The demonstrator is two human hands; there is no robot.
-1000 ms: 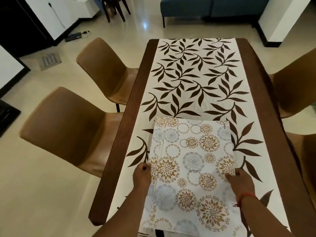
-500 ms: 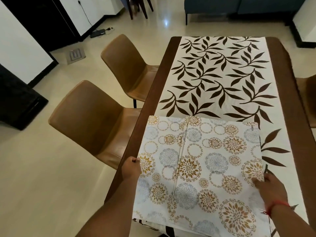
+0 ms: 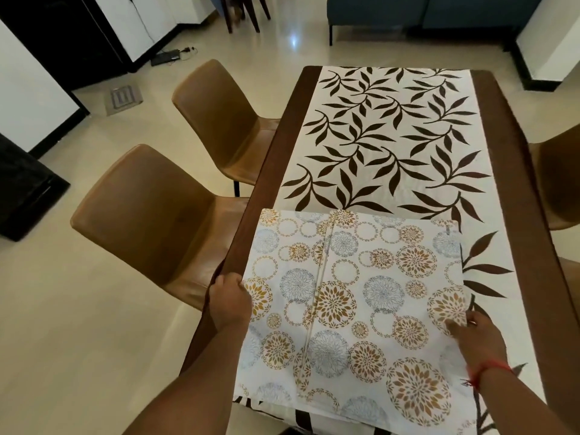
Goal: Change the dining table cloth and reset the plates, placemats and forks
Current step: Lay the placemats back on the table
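Observation:
A folded cloth printed with gold and blue flower circles lies on the near end of the dining table. Under it the table wears a white cloth with dark brown leaves and a brown border. My left hand grips the folded cloth's left edge, at the table's left side. My right hand, with a red thread on the wrist, pinches the right edge. One flap is spread out to the left, so a seam runs down the middle.
Two brown chairs stand along the table's left side, and parts of others show on the right. A blue sofa sits beyond the far end. Black and white cabinets line the left wall.
The folded cloth has been opened one fold to the left and now lies about twice as wide. My left hand moved left with the edge; my view has shifted left.

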